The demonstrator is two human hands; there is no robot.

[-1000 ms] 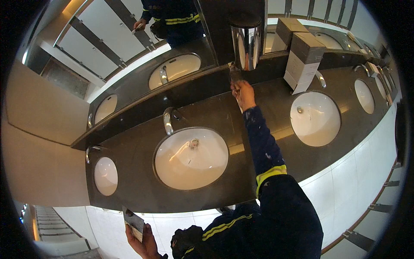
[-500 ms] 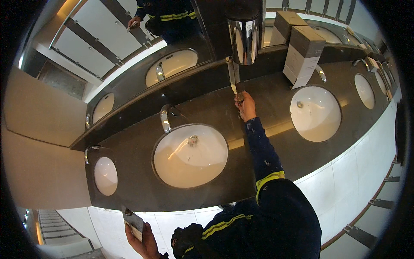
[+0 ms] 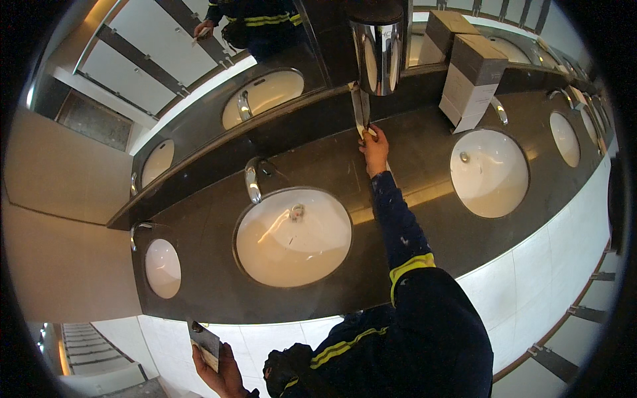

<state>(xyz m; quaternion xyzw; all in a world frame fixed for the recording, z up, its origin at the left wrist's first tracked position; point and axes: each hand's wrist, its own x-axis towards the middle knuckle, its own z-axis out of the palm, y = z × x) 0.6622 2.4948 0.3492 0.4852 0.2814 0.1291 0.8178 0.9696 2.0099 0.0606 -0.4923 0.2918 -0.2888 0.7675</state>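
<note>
My right hand (image 3: 375, 151) reaches across the dark countertop (image 3: 312, 159). Its fingers are pinched round a small flat scraper (image 3: 365, 134), mostly hidden by them. The fingertips are at the lower end of a pale, narrow strip (image 3: 360, 109) on the dark backsplash, beneath a shiny metal cylinder (image 3: 378, 56) fixed to the wall. Down at the lower left, in front of the counter's edge, my left hand (image 3: 222, 371) is closed on a flat grey metal blade (image 3: 207, 345) with a pale smear along its lower part.
Oval white basins (image 3: 295, 239) are set in the counter, each with a curved chrome tap (image 3: 253, 180). A tall grey-and-white box (image 3: 473, 83) stands against the wall right of my hand. A mirror (image 3: 269, 99) runs along the back. Pale floor tiles (image 3: 524, 272) lie beyond the front edge.
My right hand has moved slightly up, to the foot of the pale strip, and its fingers now cover more of the scraper. My left hand stays in place with its blade.
</note>
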